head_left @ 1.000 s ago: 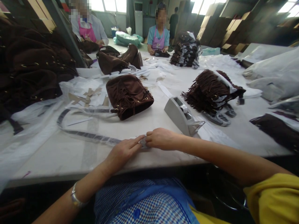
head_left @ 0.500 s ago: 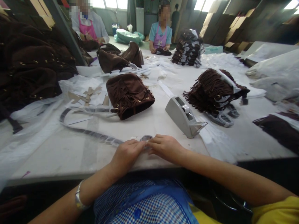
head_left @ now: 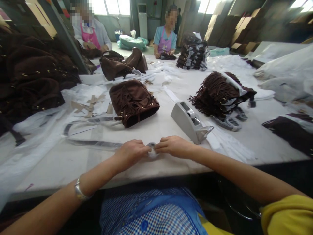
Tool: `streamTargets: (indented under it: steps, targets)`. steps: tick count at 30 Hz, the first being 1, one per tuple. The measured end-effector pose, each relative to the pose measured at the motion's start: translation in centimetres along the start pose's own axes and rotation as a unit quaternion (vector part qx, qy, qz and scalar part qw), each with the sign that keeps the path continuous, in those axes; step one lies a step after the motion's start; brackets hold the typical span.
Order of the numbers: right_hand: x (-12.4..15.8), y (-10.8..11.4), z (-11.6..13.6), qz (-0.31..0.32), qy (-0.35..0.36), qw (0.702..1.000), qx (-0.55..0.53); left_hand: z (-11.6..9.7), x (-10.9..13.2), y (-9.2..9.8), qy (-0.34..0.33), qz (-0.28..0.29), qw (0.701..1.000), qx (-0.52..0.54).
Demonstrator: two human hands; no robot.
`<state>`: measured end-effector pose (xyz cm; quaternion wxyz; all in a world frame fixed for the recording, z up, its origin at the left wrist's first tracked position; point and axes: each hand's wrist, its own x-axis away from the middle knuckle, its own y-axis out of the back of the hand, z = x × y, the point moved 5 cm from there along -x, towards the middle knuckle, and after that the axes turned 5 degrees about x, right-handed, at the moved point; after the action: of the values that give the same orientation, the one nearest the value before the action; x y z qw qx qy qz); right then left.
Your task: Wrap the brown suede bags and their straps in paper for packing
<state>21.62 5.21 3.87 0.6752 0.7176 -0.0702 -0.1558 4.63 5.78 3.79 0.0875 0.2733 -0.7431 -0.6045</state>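
Observation:
My left hand [head_left: 132,152] and my right hand [head_left: 172,146] meet fingertip to fingertip near the table's front edge. Both pinch the end of a long strap [head_left: 93,143] wrapped in clear plastic, which is bunched between them. The strap loops away to the left and back to a brown fringed suede bag [head_left: 133,101] lying in the middle of the table. A grey tape dispenser [head_left: 189,122] stands just beyond my right hand.
A pile of fringed brown pieces [head_left: 217,93] lies to the right, and stacked brown bags [head_left: 31,75] fill the left. Cardboard strips [head_left: 89,103] and white wrapping paper litter the table. Two people [head_left: 166,40] work at the far end beside another stack [head_left: 193,52].
My hands have closed together on the strap end; the left forefinger that pointed along it is now curled. The strap's loop has drawn in closer to me.

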Motion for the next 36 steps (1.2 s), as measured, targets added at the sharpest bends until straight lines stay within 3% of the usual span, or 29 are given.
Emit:
streamTargets:
  steps: [3, 5, 9, 13, 17, 22, 25, 30, 33, 36]
  targets:
    - [0.0, -0.2, 0.9, -0.009, -0.101, 0.994, -0.044, -0.6, 0.3, -0.9, 0.138, -0.002, 0.989, 0.046]
    - [0.1, -0.7, 1.6, -0.021, -0.145, 0.986, -0.076, -0.9, 0.6, -1.4, 0.179, 0.01, 0.979, 0.097]
    - [0.3, -1.7, 1.8, -0.036, -0.127, 0.983, -0.127, -0.3, 0.9, -1.4, 0.127, 0.025, 0.971, 0.2]
    - [0.9, -1.5, 0.4, -0.069, -0.077, 0.983, -0.152, 1.2, 0.9, -0.9, 0.076, 0.037, 0.983, 0.163]
    - [0.7, -0.7, 0.5, -0.054, -0.094, 0.992, -0.07, 1.0, 0.3, -1.0, 0.131, 0.044, 0.987, 0.078]
    - [0.3, -0.4, 2.6, -0.014, -0.174, 0.985, -0.013, -1.7, 0.0, -1.7, 0.214, 0.003, 0.972, 0.094]
    - [0.6, -0.7, 2.8, -0.006, -0.152, 0.987, -0.047, -2.6, 0.0, -1.8, 0.173, 0.005, 0.977, 0.121]
    - [1.9, -0.7, 0.8, -0.013, -0.016, 0.996, -0.084, -1.6, -0.1, -0.5, 0.0, 0.031, 0.998, 0.05]
    - [2.0, -0.2, 0.4, -0.015, -0.013, 0.998, -0.053, -1.1, -0.4, -0.4, -0.003, 0.012, 0.999, 0.032]
    - [1.7, 0.0, 1.3, -0.013, -0.089, 0.996, -0.009, -1.6, -0.7, -1.2, 0.069, -0.003, 0.996, 0.048]
